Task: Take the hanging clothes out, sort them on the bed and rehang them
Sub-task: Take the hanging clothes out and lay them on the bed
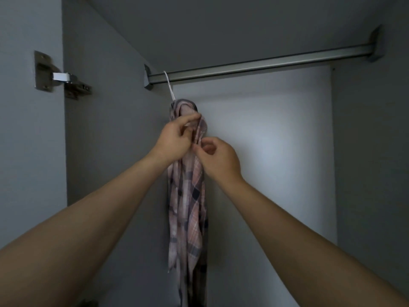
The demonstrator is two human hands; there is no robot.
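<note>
plaid shirt [188,196] hem cut off below, hanger [169,85] body hidden by cloth

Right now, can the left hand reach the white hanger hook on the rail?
Probably yes. The left hand pinches the plaid shirt just below the white hanger hook, and nothing stands between them; the rail beside the hook is bare.

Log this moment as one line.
place: wardrobe | shirt: on hanger, left end of rail | left hand: pinches shirt | right hand: pinches shirt
</note>
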